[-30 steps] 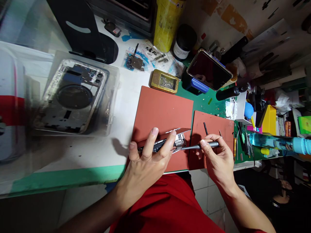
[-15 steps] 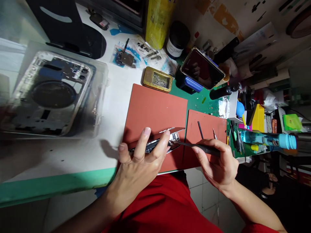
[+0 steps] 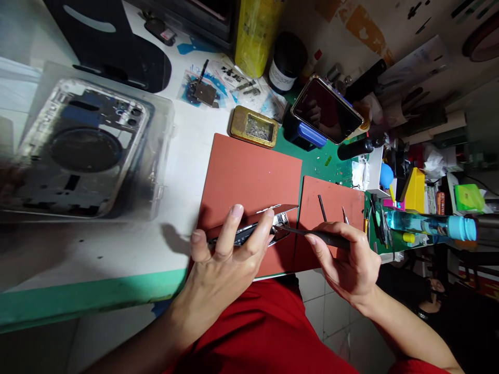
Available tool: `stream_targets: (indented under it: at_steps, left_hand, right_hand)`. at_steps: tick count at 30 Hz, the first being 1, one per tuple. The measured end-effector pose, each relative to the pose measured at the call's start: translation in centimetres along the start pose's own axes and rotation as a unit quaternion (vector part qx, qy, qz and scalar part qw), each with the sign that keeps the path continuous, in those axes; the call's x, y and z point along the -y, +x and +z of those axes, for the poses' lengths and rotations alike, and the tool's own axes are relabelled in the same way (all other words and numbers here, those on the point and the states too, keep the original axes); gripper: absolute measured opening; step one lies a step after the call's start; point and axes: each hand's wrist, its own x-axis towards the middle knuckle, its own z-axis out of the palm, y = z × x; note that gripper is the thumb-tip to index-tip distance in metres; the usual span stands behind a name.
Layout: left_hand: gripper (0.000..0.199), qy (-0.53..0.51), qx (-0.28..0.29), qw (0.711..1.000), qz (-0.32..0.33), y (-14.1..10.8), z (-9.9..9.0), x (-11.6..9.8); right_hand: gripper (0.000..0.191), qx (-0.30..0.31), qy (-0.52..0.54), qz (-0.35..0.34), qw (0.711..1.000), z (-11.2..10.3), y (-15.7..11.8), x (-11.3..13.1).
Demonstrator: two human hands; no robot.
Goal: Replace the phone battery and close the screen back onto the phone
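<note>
An opened smartphone (image 3: 245,236) lies on the larger reddish-brown mat, its screen panel (image 3: 281,209) tilted up along the far side. My left hand (image 3: 226,257) is around the phone, fingers spread across it and gripping its edges, hiding much of the inside. In my right hand (image 3: 353,265) are black tweezers (image 3: 329,238), pinched between thumb and fingers. Their tips reach into the phone's right end, close to small metallic parts. Exactly what the tips touch is too small to tell. Beyond my right hand, a thin black stick tool (image 3: 322,208) lies on the smaller mat.
A gold tin (image 3: 254,127) of tiny screws sits behind the larger mat (image 3: 253,171). Another phone (image 3: 327,110) leans on a blue stand. To the left is a clear case (image 3: 156,156) with a phone housing (image 3: 86,148). A blue bottle (image 3: 429,224) lies at right.
My hands and the phone hold nearly the same pose. The tweezers and my right hand have shifted very slightly left relative to the mat.
</note>
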Motion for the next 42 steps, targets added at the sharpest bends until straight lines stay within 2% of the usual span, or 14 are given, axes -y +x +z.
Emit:
stream_targets:
  at_steps: [6, 10, 13, 15, 18, 20, 25, 31, 35, 38, 42]
  left_hand:
    - [0.053, 0.011, 0.010, 1.000, 0.002, 0.0, -0.1, 0.1]
    - [0.048, 0.022, 0.009, 1.000, 0.002, 0.0, 0.0, 0.1]
    - [0.034, 0.012, -0.005, 1.000, 0.001, -0.2, 0.3, -0.1]
    - [0.031, 0.004, -0.011, 1.000, -0.003, -0.3, 0.6, -0.2]
    - [0.032, -0.004, -0.006, 1.000, -0.009, -0.5, 0.9, -0.3]
    - [0.033, -0.008, -0.013, 1.000, -0.011, -0.6, 1.1, -0.3]
    - [0.044, -0.020, -0.027, 0.999, -0.011, -0.3, 1.0, -0.2]
    - [0.049, -0.051, -0.031, 0.998, -0.015, 0.1, 1.0, -0.1]
    - [0.063, -0.072, -0.042, 0.996, -0.021, 0.0, 1.7, -0.1]
    - [0.077, -0.093, -0.034, 0.995, -0.024, -0.3, 2.3, 0.0]
    - [0.082, -0.125, -0.032, 0.991, -0.024, -0.5, 2.6, 0.0]
  right_hand:
    - [0.035, 0.011, 0.008, -0.009, 1.000, 0.1, 0.2, 0.0]
    - [0.036, 0.103, 0.074, -0.038, 0.991, -0.5, 1.0, 0.0]
    - [0.038, 0.178, 0.091, -0.110, 0.974, -1.0, 2.4, 0.1]
    - [0.034, 0.196, 0.058, -0.155, 0.966, -1.1, 3.5, 0.3]
    - [0.024, 0.168, 0.000, -0.216, 0.962, -1.0, 4.8, 0.7]
    - [0.020, 0.157, -0.010, -0.233, 0.960, -0.8, 5.4, 0.9]
    - [0.027, 0.168, -0.007, -0.231, 0.958, -0.8, 5.7, 1.1]
    - [0.014, 0.156, -0.021, -0.245, 0.957, -0.7, 5.9, 1.1]
    - [0.006, 0.125, -0.049, -0.240, 0.962, -0.2, 5.9, 0.8]
    - [0.010, 0.136, -0.053, -0.225, 0.963, 0.1, 5.8, 0.6]
    - [0.011, 0.135, -0.072, -0.220, 0.963, 0.2, 5.5, 0.7]
